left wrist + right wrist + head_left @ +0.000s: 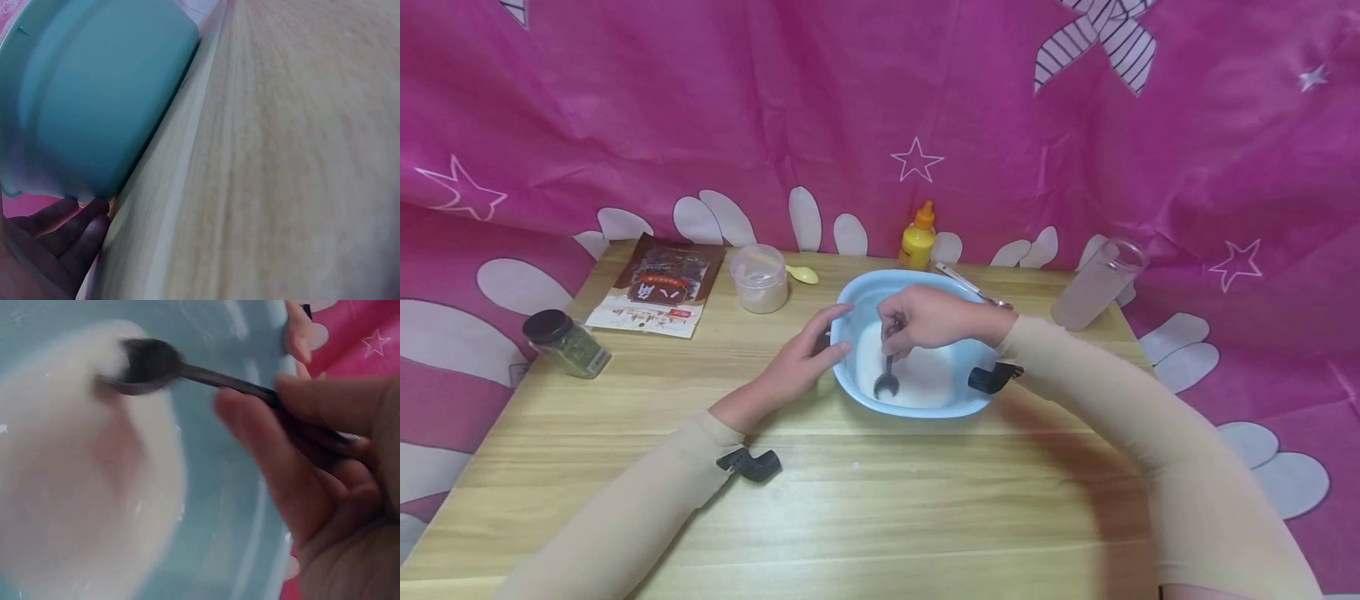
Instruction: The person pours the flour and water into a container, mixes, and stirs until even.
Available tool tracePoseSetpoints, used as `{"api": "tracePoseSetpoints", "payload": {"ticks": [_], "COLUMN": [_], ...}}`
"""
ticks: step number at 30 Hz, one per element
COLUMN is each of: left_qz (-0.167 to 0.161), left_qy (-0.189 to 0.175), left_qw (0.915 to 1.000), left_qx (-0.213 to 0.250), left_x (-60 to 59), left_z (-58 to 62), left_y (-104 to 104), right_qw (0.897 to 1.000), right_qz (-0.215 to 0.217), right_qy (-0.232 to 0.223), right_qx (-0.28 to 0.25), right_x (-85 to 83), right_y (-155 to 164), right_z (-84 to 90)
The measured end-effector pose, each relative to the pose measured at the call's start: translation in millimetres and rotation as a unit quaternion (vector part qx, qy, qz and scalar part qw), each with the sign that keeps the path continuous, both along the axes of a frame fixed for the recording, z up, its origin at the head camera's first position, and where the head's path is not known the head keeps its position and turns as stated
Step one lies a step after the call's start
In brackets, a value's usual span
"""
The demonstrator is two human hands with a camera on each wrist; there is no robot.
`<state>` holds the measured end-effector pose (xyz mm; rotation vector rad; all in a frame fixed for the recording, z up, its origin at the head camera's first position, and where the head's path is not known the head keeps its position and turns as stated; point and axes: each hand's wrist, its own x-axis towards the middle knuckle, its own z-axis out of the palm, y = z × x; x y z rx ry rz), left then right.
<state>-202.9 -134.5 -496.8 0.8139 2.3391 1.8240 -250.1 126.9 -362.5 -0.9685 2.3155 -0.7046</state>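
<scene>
A light blue plastic basin [857, 385] stands on the wooden table, with milky white liquid [932, 375] in its bottom. My right hand [928, 317] pinches the handle of a dark spoon [886, 383] between thumb and fingers. The spoon's bowl dips into the liquid; in the right wrist view the dark spoon [150, 365] is slightly blurred. At the basin's left side, my left hand [797, 362] holds the rim, thumb tip over the edge. Seen from the left wrist, several fingers [78, 231] lie against the basin's outer wall [119, 94].
Behind the basin stand a yellow bottle [917, 242] and a thin white-handled tool [962, 279]. A clear cylinder [1093, 287] is at right. Leftward are a tub [760, 287], a yellow spoon [805, 274], a brown packet [662, 287] and a dark-lidded jar [568, 343].
</scene>
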Motion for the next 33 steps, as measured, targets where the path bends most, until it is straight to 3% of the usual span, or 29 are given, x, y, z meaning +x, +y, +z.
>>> {"api": "tracePoseSetpoints", "payload": {"ticks": [6, 10, 14, 21, 26, 29, 33], "left_qz": [-0.003, -0.006, -0.006, -0.003, 0.000, -0.001, 0.002], "left_qy": [0.001, 0.002, 0.005, 0.006, 0.007, 0.007, 0.003], "left_qw": [1.0000, 1.0000, 1.0000, 1.0000, 1.0000, 1.0000, 1.0000], "left_qx": [0.002, 0.003, 0.001, 0.000, 0.000, 0.002, 0.000], "left_x": [-0.1, -0.9, -1.4, -1.5, -0.9, -0.6, -0.2], "left_z": [0.1, -0.6, -2.0, -1.7, 0.2, 0.8, -0.1], "left_y": [0, 0, 0, 0, 1, 1, 1], "right_qw": [0.994, 0.986, 0.978, 0.970, 0.961, 0.960, 0.969], "right_qz": [-0.067, -0.111, -0.127, -0.096, -0.054, -0.036, -0.016], "right_qy": [0.062, 0.117, 0.165, 0.223, 0.255, 0.245, 0.196], "right_qx": [-0.059, -0.043, -0.012, 0.026, 0.089, 0.127, 0.149], "right_x": [-10.2, -17.3, -21.7, -21.3, -13.5, -5.9, 3.5], "right_y": [-9, -6, 0, 16, 32, 39, 40], "right_z": [-11.5, -12.8, -10.1, -4.1, 3.6, 10.7, 16.2]}}
